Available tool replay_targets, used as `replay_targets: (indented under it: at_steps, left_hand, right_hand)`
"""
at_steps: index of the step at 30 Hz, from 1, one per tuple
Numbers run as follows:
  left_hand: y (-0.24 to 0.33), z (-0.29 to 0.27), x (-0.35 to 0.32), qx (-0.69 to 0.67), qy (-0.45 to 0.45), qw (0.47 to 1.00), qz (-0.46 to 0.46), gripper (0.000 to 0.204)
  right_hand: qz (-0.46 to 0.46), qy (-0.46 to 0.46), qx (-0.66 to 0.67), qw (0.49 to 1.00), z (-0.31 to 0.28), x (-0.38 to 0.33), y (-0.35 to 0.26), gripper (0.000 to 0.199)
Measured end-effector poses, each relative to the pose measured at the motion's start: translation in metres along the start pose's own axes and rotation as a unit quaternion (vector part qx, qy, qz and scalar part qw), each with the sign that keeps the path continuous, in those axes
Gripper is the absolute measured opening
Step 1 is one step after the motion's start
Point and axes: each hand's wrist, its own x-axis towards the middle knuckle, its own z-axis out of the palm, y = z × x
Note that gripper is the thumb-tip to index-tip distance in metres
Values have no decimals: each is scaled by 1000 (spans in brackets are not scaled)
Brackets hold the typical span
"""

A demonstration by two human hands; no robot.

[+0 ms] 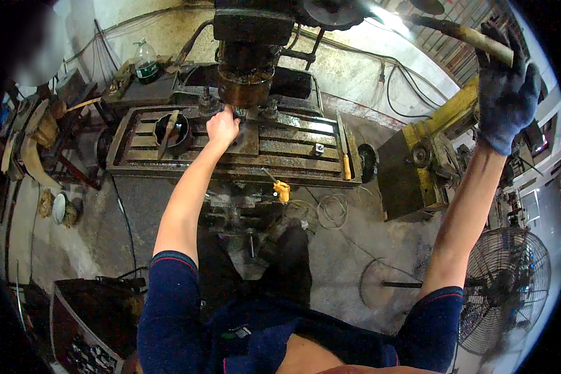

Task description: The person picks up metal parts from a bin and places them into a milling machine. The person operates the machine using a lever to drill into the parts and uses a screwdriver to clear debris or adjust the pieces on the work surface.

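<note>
My left hand (222,128), bare, reaches up under the spindle (243,87) of a milling or drilling machine. Its fingers are closed just below the spindle, by a small shiny part (239,113); what they grip is mostly hidden. My right hand (508,103), in a dark grey-blue glove, is raised at the upper right, its fingers over a long lever handle (480,40). Beneath the spindle lies the slotted, oily machine table (293,148). On it, left of my left hand, a dark pot (182,138) has a flat wooden-handled tool (168,132) lying across it.
A yellow-handled file (346,163) and a small metal block (319,148) lie on the table's right side. A yellow object (282,190) hangs at its front edge. A yellow-grey machine (411,168) and a floor fan (505,287) stand right; a metal bin (84,324) sits lower left.
</note>
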Motion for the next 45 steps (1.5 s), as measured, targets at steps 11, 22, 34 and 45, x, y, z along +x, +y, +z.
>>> replay_targets:
  at_steps: [11, 22, 34, 45]
  left_hand:
    - [-9, 5, -1, 14, -7, 1000, -4, 32]
    - [-15, -12, -4, 12, -14, 1000, 3, 33]
    - [-106, -148, -95, 46, 159, 985, 37, 35]
    - [-131, -112, -91, 142, 39, 988, 42, 45]
  right_hand:
    - [54, 106, -38, 992, 21, -116, 10, 34]
    - [35, 122, 56, 990, 39, -149, 17, 31]
    - [51, 144, 107, 982, 41, -144, 16, 30]
    - [77, 149, 124, 978, 41, -149, 17, 31]
